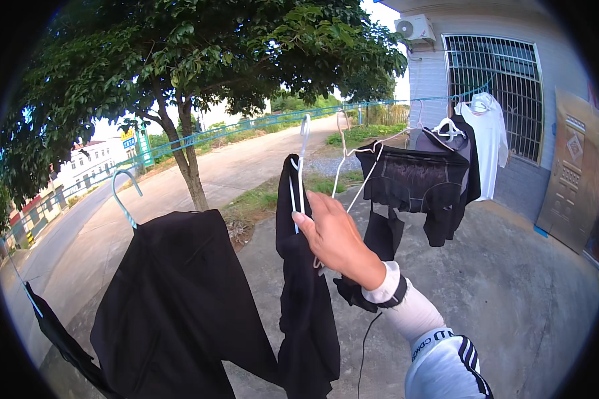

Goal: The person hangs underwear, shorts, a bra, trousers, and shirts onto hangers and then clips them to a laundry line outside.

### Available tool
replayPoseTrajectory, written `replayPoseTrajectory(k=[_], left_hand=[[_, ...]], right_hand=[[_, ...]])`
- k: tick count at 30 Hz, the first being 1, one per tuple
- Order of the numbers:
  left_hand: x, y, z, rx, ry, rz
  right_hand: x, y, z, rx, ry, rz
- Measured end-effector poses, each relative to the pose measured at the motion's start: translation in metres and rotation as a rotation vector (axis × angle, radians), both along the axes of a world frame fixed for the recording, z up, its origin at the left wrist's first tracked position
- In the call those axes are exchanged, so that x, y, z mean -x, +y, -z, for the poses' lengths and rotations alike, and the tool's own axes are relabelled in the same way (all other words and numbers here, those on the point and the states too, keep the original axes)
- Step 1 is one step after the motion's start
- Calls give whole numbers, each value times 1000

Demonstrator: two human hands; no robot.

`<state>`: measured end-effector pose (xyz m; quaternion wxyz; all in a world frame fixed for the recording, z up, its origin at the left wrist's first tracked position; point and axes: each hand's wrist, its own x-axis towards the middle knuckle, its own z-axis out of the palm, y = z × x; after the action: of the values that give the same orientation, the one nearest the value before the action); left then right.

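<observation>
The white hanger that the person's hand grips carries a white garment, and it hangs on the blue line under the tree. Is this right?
Not quite. In the head view the right hand grips a white hanger that carries a black garment, not a white one. The hanger does hook on the blue line near the tree. The only white garment is the shirt by the barred window.

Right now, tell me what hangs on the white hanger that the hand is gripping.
A black garment is draped over the white hanger gripped by the right hand. The hanger's lower bar is covered by the cloth.
</observation>
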<state>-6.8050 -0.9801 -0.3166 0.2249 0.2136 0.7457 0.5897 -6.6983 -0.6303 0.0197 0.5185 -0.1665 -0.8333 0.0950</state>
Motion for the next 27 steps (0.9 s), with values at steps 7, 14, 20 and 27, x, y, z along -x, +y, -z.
replayPoseTrajectory(k=[7,14,20,27], left_hand=[[0,21,-32,99,164,136],[11,61,-71,66,163,278],[27,64,-107,280,-55,381],[42,50,-89,216,3,335]], right_hand=[[-90,-13,43,-296,-311,87],[-72,18,31,-116,-36,-15],[-45,26,-14,657,18,-193],[-52,15,1,599,-300,-87]])
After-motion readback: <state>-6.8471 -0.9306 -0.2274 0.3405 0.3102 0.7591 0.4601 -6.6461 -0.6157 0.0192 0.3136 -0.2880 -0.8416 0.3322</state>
